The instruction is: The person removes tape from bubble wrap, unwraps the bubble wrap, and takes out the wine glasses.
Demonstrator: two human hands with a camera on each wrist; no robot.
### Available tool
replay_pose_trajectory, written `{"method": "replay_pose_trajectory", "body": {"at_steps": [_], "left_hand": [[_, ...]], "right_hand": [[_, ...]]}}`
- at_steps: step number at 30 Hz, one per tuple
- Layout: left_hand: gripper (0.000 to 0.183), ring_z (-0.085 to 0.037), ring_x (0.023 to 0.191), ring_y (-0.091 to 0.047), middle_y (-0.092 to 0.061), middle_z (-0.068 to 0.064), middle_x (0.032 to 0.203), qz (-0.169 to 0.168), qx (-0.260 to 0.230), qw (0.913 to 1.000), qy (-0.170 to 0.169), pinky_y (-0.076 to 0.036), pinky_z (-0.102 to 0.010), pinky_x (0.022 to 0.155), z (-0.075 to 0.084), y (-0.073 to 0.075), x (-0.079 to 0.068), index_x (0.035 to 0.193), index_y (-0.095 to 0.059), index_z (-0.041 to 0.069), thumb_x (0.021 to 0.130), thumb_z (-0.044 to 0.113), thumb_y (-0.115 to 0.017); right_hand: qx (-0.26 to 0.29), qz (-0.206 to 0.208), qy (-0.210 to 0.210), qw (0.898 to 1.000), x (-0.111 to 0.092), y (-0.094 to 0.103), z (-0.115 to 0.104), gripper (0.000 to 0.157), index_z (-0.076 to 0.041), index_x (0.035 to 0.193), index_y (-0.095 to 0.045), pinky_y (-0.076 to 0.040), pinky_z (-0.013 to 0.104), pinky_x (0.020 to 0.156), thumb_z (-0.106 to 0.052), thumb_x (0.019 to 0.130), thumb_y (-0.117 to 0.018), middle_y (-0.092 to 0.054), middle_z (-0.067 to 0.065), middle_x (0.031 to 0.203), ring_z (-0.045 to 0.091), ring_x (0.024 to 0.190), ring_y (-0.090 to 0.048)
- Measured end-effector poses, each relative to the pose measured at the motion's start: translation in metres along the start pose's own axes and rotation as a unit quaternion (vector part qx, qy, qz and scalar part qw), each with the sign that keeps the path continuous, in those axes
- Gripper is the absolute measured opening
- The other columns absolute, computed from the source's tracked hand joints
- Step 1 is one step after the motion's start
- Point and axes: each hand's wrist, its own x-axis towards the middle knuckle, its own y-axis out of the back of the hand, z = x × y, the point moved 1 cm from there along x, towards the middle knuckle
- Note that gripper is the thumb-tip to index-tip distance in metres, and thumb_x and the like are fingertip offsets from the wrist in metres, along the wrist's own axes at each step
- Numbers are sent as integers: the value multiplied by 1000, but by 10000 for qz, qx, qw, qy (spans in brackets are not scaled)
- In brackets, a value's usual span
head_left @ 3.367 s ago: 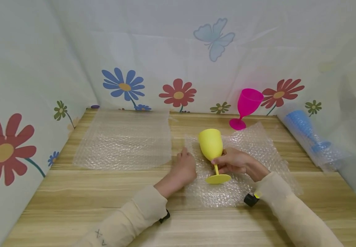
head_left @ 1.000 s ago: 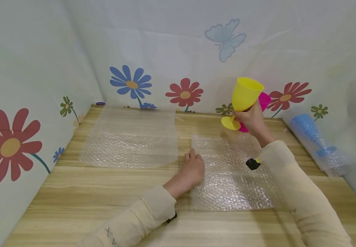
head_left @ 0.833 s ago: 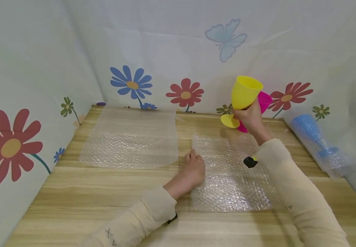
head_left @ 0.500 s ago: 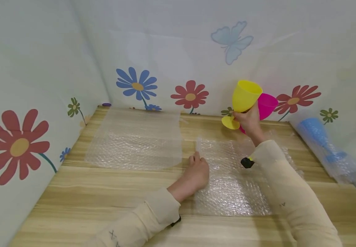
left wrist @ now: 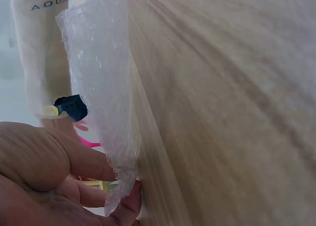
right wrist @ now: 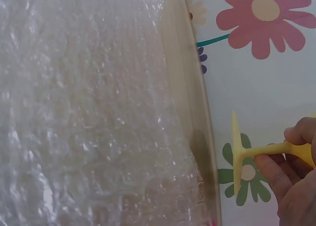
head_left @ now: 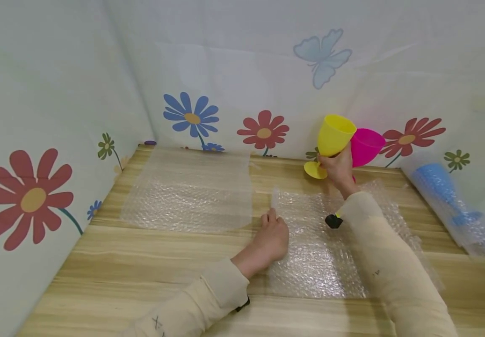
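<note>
My right hand [head_left: 339, 169] grips a yellow goblet [head_left: 334, 135] by its stem, near the table's back edge. The right wrist view shows fingers around the stem [right wrist: 269, 150], its round foot toward the wrap. Just right of it, a pink goblet [head_left: 368, 146] stands partly hidden behind my right hand. My left hand [head_left: 272, 239] pinches the left edge of the right-hand bubble wrap sheet [head_left: 309, 267]. In the left wrist view, the wrap's corner [left wrist: 101, 73] is raised off the wood between thumb and fingers.
Another bubble wrap sheet [head_left: 187, 201] lies flat at the left. A blue goblet [head_left: 437, 185] wrapped in bubble wrap lies at the table's right edge. Flower-printed cloth [head_left: 225, 65] walls in the back and sides of the wooden table [head_left: 149, 271].
My right hand has carried the yellow goblet from above the wrap back beside the pink goblet, then slightly left of it. My left hand stays at the wrap's edge. The head view has shifted.
</note>
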Motion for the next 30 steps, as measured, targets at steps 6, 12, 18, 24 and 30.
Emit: {"method": "replay_pose_trajectory", "body": {"at_steps": [6,12,18,24,30], "left_hand": [[6,-32,103,-38,-49,-15,105,-34,-150,9998,88,-40,-34,89,1,1,-1,90,-60,0,96,0,-59],[5,-35,110,-39,-50,-24,126,-50,-252,9995,186,-42,-35,94,2,0,0,97,-62,-4,97,0,-58],[6,-35,109,-40,-48,-22,124,-22,-213,9996,164,-44,-34,93,2,-3,1,99,-62,-3,96,1,-60],[5,-35,107,-40,-50,-21,117,116,-111,9999,47,-43,-35,92,2,-2,0,97,-62,-4,94,0,-61],[4,-34,106,-40,-50,-21,119,110,-106,9999,41,-43,-35,91,1,-2,1,96,-62,-3,96,1,-60]], "right_hand": [[-678,208,10,9975,15,-4,33,82,-4,148,-30,-41,40,109,8,81,-76,-50,17,132,29,119,-49],[-1004,275,-98,9945,14,-8,38,82,-5,149,-31,-34,44,116,4,82,-77,-49,19,137,33,124,-47],[-1019,76,-14,9948,15,-11,51,66,1,142,-40,-38,46,111,7,84,-72,-52,20,130,35,118,-48],[-1243,-169,-236,9918,13,-13,55,44,7,129,-51,-47,47,102,1,91,-71,-58,23,119,36,108,-53],[-1580,-291,-540,9855,13,-14,55,36,11,123,-58,-51,42,96,-7,95,-71,-62,25,116,35,103,-58]]}}
